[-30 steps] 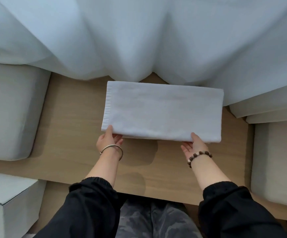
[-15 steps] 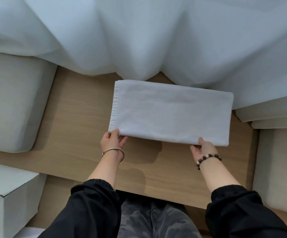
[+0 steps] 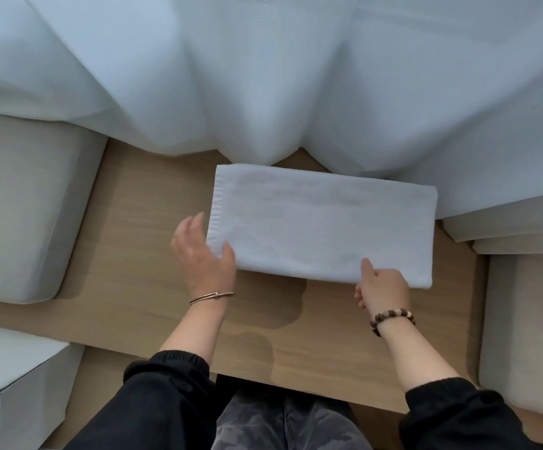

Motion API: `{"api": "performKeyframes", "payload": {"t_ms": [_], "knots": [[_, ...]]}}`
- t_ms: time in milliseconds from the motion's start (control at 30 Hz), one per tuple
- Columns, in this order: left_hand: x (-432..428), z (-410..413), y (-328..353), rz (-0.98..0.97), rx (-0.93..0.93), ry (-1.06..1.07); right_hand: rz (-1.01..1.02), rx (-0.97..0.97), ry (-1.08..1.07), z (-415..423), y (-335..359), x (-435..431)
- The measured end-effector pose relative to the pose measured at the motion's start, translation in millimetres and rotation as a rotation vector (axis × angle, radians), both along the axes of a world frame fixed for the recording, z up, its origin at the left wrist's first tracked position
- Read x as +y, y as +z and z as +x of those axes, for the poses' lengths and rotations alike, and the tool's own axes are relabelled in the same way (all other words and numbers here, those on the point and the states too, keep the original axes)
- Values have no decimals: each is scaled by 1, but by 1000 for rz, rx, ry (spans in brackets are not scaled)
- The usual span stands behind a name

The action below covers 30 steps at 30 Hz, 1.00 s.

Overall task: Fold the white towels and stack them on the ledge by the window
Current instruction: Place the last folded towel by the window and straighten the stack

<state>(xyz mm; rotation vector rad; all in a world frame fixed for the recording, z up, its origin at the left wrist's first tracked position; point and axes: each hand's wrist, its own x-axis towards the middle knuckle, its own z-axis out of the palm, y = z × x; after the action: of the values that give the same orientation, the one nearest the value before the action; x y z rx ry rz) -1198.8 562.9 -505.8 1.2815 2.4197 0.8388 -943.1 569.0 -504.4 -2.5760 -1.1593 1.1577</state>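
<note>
Leftmost, pale cushion (image 3: 20, 206) sits on wooden ledge (image 3: 140, 254), with white box (image 3: 10, 384) below at lower corner. Next, my left grip (image 3: 203, 258): wide and slack, fingers straight beside towel's left hem, thumb resting on near-left corner, thin bangle (image 3: 211, 296) on wrist. Folded white towel (image 3: 322, 222) spans mid-ledge as long rectangle, far edge at sheer curtain (image 3: 263, 76) hem. My right grip (image 3: 382, 289) pinches towel's near edge toward right end, thumb on top, fingers curled underneath, bead bracelet (image 3: 391, 316) on wrist. Farther right, second cushion (image 3: 529, 336).
</note>
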Motion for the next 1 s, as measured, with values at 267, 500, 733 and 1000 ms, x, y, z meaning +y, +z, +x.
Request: {"api": "performKeyframes", "payload": {"t_ms": [267,500,733,1000], "knots": [[82,45,-32,-361,397,-681,430,-226,644,-55,-15,73],[108,37,-65,-430,516,-681,346,-411,758,-20,-63,104],[105,42,-67,-406,553,-635,215,-556,535,27,-57,115],[102,38,-70,-367,536,-641,416,-300,985,-40,-58,89]]}}
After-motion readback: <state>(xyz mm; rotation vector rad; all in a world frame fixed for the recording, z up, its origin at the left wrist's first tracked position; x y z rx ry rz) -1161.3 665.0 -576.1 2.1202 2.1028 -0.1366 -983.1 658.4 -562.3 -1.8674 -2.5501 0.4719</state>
